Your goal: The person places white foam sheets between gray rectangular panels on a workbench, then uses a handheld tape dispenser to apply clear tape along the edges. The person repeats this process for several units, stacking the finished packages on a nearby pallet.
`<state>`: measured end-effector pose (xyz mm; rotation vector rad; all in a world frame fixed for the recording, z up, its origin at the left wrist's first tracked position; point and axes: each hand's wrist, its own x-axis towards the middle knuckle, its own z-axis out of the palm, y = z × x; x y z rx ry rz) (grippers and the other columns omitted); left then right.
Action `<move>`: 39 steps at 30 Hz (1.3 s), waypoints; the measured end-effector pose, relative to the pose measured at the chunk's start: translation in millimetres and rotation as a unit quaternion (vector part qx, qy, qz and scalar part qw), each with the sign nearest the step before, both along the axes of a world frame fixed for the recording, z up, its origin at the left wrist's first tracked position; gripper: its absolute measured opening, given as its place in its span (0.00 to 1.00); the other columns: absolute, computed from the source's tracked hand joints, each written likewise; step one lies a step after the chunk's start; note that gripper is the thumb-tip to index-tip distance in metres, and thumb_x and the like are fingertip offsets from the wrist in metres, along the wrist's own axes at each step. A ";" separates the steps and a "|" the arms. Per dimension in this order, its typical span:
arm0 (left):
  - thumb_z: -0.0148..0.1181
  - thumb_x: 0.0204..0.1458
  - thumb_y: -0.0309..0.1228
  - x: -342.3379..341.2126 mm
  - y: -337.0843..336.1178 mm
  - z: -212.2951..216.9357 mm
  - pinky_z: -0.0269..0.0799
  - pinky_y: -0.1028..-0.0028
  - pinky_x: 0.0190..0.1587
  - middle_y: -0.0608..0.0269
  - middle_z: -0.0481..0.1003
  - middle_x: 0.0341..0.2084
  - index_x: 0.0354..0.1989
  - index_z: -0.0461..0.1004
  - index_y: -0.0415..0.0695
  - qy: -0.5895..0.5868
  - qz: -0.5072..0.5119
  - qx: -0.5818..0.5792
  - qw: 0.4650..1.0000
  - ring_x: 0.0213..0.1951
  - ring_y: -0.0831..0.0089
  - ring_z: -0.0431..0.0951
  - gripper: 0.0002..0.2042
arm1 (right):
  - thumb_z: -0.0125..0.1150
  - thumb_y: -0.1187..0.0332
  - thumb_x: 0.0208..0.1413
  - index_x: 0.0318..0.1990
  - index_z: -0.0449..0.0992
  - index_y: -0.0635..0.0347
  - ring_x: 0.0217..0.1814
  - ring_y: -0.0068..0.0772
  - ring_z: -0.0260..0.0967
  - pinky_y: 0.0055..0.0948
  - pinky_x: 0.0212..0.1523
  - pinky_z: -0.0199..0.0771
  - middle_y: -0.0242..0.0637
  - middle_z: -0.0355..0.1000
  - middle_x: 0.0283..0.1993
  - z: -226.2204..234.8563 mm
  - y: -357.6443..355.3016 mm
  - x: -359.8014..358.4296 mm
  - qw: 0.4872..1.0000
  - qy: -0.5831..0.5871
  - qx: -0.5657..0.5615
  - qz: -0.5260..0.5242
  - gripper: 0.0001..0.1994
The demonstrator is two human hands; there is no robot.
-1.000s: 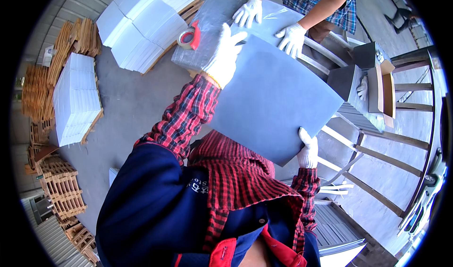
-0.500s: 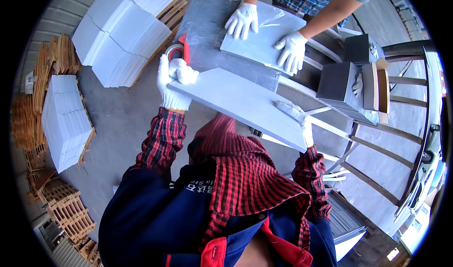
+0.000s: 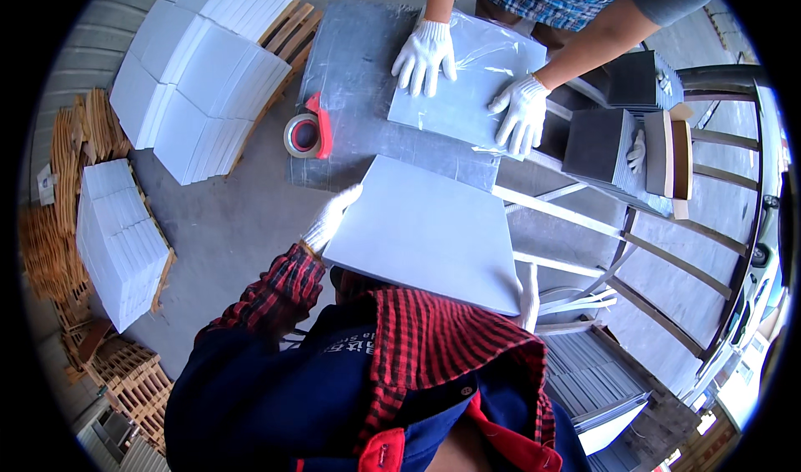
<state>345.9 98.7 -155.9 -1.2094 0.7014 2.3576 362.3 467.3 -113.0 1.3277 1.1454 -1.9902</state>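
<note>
A flat, light grey tile [image 3: 425, 234] is held in front of my body, its top face turned up. My left hand [image 3: 330, 220], in a white knitted glove, grips its left edge, the fingers partly hidden. At the right edge, my right hand [image 3: 530, 299] is closed on the tile, mostly out of sight behind it. Just beyond is a worn grey work table [image 3: 350, 80]. Another grey tile [image 3: 467, 75] lies there under clear film, with a co-worker's gloved hands [image 3: 523, 109] flat on it. A red tape dispenser [image 3: 320, 126] with its roll sits at the table's left.
White stacked tiles [image 3: 209, 71] stand on a wooden pallet at the left, with another white stack [image 3: 121, 238] nearer. Metal rails [image 3: 567, 213] run off to the right. Dark tile stacks [image 3: 596, 142] and an open cardboard box [image 3: 670, 155] rest there. Grey slabs [image 3: 584, 380] stand near my right side.
The tile has come closer to my body and turned from a steep tilt to show more of its top face. My hands moved down with it. The co-worker's hands stay on the other tile.
</note>
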 end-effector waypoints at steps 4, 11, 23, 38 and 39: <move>0.51 0.65 0.35 -3.5 -9.2 -3.5 0.77 0.75 0.41 0.62 0.79 0.38 0.51 0.74 0.37 -0.046 -0.092 -0.066 0.993 0.38 0.74 0.80 0.15 | 0.49 0.30 0.56 0.61 0.67 0.64 0.59 0.44 0.64 0.46 0.62 0.63 0.46 0.70 0.54 49.9 -45.9 -3.6 0.965 0.016 -0.093 -0.245 0.43; 0.57 0.60 0.34 -33.3 -15.3 22.2 0.76 0.77 0.39 0.64 0.78 0.35 0.46 0.76 0.38 -0.056 -0.172 -0.108 0.978 0.36 0.77 0.79 0.13 | 0.67 0.50 0.53 0.56 0.70 0.65 0.49 0.37 0.71 0.33 0.53 0.72 0.43 0.73 0.48 17.1 -87.8 7.1 0.987 0.145 0.014 0.064 0.31; 0.51 0.64 0.36 -30.2 -16.5 15.7 0.68 0.73 0.58 0.60 0.72 0.55 0.63 0.66 0.39 0.087 -0.216 -0.155 0.960 0.54 0.73 0.73 0.22 | 0.60 0.70 0.48 0.57 0.64 0.68 0.47 0.49 0.74 0.47 0.52 0.75 0.50 0.72 0.49 104.2 -99.2 4.2 0.995 0.003 -0.066 -0.075 0.27; 0.53 0.62 0.39 -179.4 49.2 -73.1 0.67 0.68 0.56 0.57 0.75 0.50 0.55 0.72 0.38 0.406 -0.483 -0.575 0.521 0.52 0.69 0.73 0.19 | 0.58 0.73 0.51 0.44 0.72 0.70 0.35 0.39 0.77 0.38 0.41 0.82 0.43 0.76 0.36 84.7 -126.6 -59.2 0.957 0.243 -0.140 -0.078 0.14; 0.53 0.61 0.39 -183.1 57.8 -69.7 0.68 0.67 0.56 0.57 0.75 0.50 0.55 0.72 0.38 0.425 -0.492 -0.580 0.491 0.52 0.68 0.73 0.20 | 0.57 0.73 0.51 0.45 0.72 0.71 0.35 0.39 0.77 0.39 0.42 0.82 0.43 0.76 0.36 75.8 -129.4 -64.4 0.955 0.242 -0.150 -0.081 0.14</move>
